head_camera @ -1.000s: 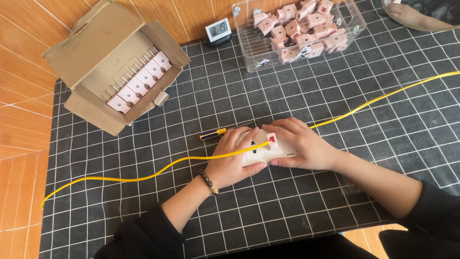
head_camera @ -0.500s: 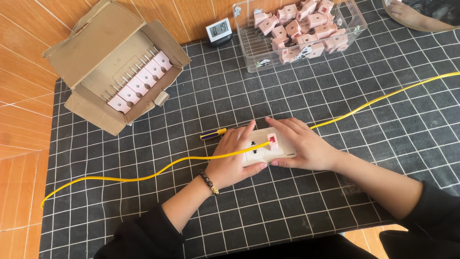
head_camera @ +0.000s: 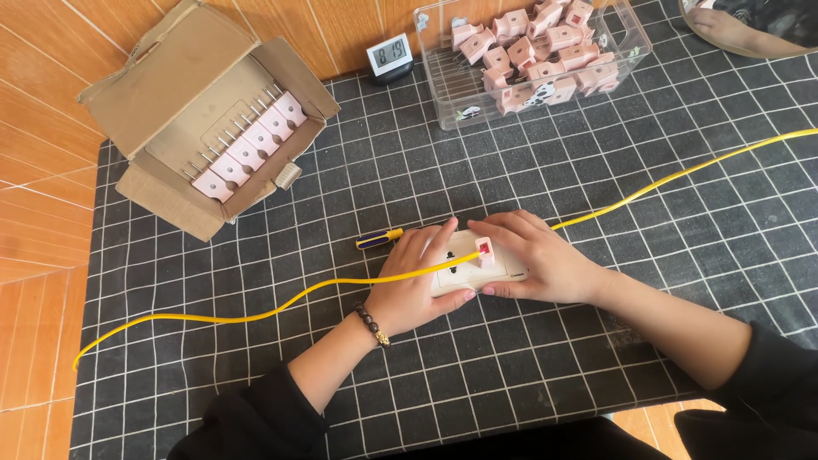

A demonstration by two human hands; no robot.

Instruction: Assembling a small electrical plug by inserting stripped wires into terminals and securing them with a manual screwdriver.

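A white power strip lies on the black grid mat, and both my hands rest on it. My left hand grips its left end, thumb under the front edge. My right hand covers its right end, fingers beside a small pink plug that sits in one of its sockets. A yellow cable runs across the mat and over the strip between my hands. A screwdriver with a yellow and purple handle lies just behind my left hand.
An open cardboard box with a row of pink plugs stands at the back left. A clear plastic bin of several pink plugs stands at the back right. A small digital clock sits between them. Orange tiled floor surrounds the mat.
Both hands stay on the power strip; the fingers have shifted slightly around the pink plug. The view has moved a little.
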